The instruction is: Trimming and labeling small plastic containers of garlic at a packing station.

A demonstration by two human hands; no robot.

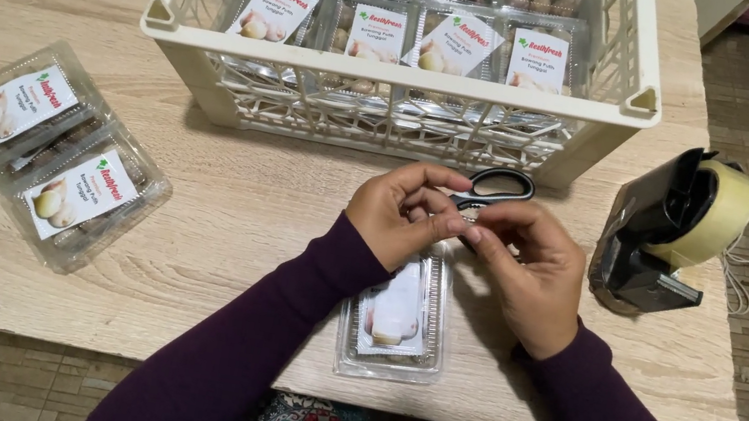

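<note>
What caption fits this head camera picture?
Both hands, left and right, meet fingertips above a clear labelled pack, near scissors.

I see both forearms in dark purple sleeves reaching forward and angling inward. My left hand [397, 214] and right hand [532, 267] meet at the fingertips, fingers curled, thumbs and forefingers pinched close together, wrists slightly bent.

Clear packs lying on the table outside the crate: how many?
3: two clear packs side by side at the table's left, one clear pack under both hands. Others sit in the crate.
</note>
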